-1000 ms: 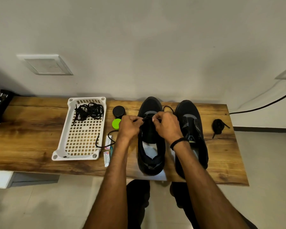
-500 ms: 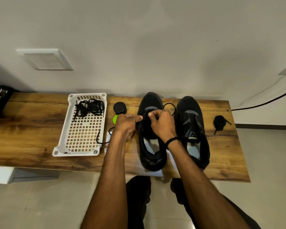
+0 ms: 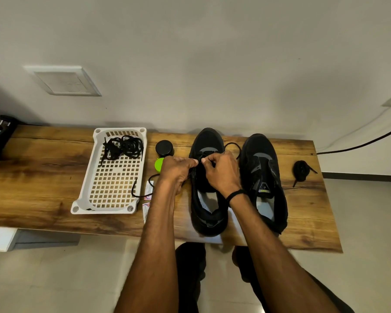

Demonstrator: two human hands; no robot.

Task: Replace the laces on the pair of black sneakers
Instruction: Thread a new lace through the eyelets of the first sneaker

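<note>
**A:** Where does the job stand?

**B:** Both sneakers are on the bench [image 3: 43, 177], toes to the wall. My left hand [image 3: 178, 168] and my right hand [image 3: 221, 170] meet over the front eyelets of the left sneaker [image 3: 207, 213]. The fingers of each hand are closed on the lace [image 3: 233, 143] and pinch it. It is black on black, so I cannot tell which eyelet.

**A:** And the right sneaker?

**B:** The right sneaker [image 3: 264, 172] is just beside it, and I see no lace in it. I suppose the small bundle [image 3: 300, 169] further right is meant for it.

**A:** What could go wrong?

**B:** One end of the lace trails left across the bench and onto the edge of the white tray [image 3: 81, 206]. If I pull fast, it may catch in the tray holes, or tangle with the loose laces [image 3: 122, 146] lying there. Also no hand holds the shoe down. A hard pull could slide it toward the black jar [image 3: 164, 147] and the green lid [image 3: 159, 164]. And if I draw one side more than the other, the two ends will come out unequal.
</note>
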